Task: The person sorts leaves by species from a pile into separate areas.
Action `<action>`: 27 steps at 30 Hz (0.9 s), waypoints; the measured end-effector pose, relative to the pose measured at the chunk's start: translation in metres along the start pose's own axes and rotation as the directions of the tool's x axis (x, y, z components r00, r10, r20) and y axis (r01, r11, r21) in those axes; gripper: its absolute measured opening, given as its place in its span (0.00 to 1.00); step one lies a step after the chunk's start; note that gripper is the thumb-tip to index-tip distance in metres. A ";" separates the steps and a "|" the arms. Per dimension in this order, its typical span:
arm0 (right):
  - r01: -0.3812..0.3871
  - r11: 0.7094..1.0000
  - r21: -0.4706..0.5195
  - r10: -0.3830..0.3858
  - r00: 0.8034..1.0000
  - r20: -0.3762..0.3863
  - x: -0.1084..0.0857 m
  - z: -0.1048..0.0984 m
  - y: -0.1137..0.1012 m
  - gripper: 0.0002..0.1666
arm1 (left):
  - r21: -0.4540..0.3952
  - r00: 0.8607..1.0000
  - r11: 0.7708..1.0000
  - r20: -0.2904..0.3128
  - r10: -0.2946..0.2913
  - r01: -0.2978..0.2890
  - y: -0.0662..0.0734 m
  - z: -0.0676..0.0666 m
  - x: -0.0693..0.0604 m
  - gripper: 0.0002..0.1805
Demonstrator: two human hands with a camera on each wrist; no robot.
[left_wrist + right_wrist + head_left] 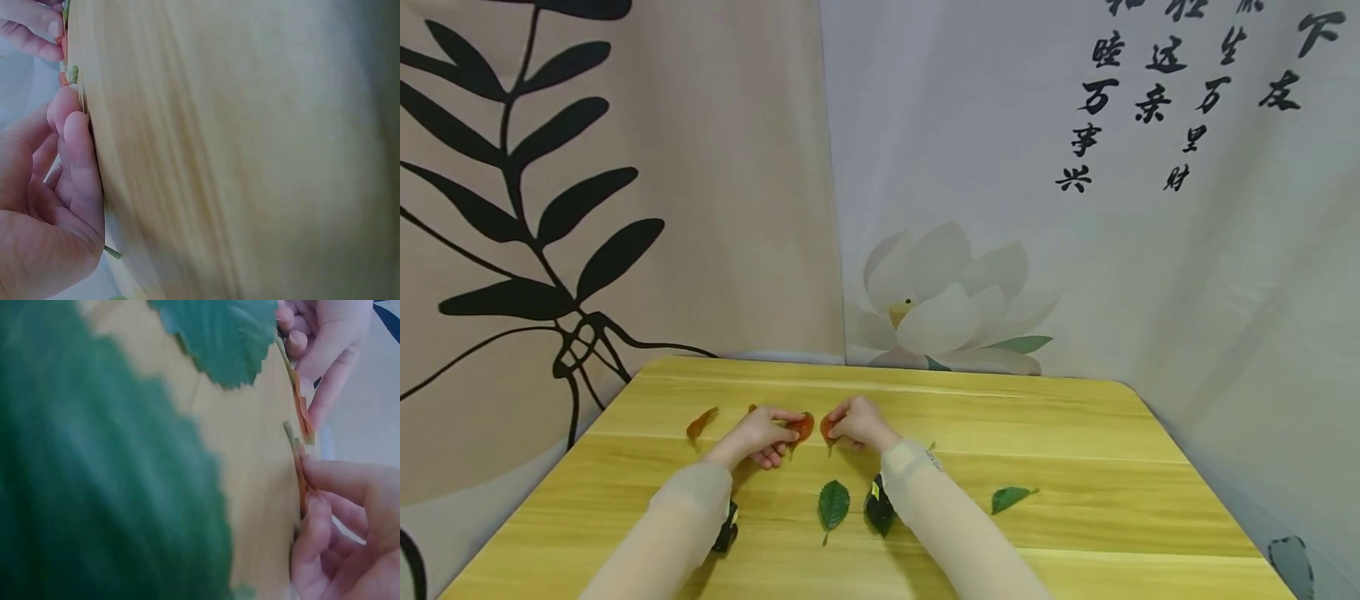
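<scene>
My left hand (762, 435) pinches a red-orange leaf (806, 426) between thumb and forefinger, low over the yellow wooden table (1075, 467). Just to its right, my right hand (859, 423) pinches a second red-orange leaf (826, 429) by its right side. A narrow gap separates the two leaves, their stems pointing toward me. Seen edge-on in the right wrist view, the left hand's leaf (302, 409) and the right hand's leaf (302, 478) stand near the tabletop. In the left wrist view, my left hand's fingers (78, 144) largely hide its leaf.
An orange-brown leaf (700, 425) lies left of my left hand; a bit of another (752, 408) shows behind it. Nearer me are a green serrated leaf (833, 505) and a darker one (880, 515) beneath my right wrist. A folded-looking green leaf (1011, 498) lies right.
</scene>
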State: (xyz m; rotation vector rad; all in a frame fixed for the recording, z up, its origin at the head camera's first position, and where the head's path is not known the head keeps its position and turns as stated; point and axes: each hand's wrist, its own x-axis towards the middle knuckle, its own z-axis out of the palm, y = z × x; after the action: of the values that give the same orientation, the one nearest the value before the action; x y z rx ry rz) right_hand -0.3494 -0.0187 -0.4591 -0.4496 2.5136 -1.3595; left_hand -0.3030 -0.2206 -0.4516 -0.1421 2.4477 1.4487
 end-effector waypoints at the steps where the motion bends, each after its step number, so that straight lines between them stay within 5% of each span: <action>1: 0.005 1.000 -0.013 -0.005 1.000 -0.003 0.000 0.000 0.000 0.10 | 0.003 1.000 1.000 -0.002 0.001 -0.001 0.000 0.000 0.000 0.24; 10: -0.003 0.998 -0.069 0.003 1.000 -0.001 0.003 0.003 0.002 0.10 | 0.014 1.000 1.000 -0.008 0.015 -0.015 0.001 0.003 -0.002 0.24; 17: -0.037 0.997 0.060 0.033 0.997 0.066 0.004 -0.002 0.004 0.11 | 0.003 1.000 1.000 0.009 0.008 -0.008 0.001 0.001 -0.002 0.24; 27: -0.028 0.999 0.036 0.023 0.993 0.117 0.003 -0.013 -0.002 0.19 | -0.008 0.998 0.999 0.046 0.032 -0.032 0.025 -0.014 -0.011 0.26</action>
State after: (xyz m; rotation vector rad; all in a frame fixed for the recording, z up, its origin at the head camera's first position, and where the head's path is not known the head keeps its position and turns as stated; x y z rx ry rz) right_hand -0.3560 -0.0107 -0.4511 -0.4733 2.3879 -1.3284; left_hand -0.3012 -0.2215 -0.4210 -0.0706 2.4187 1.4584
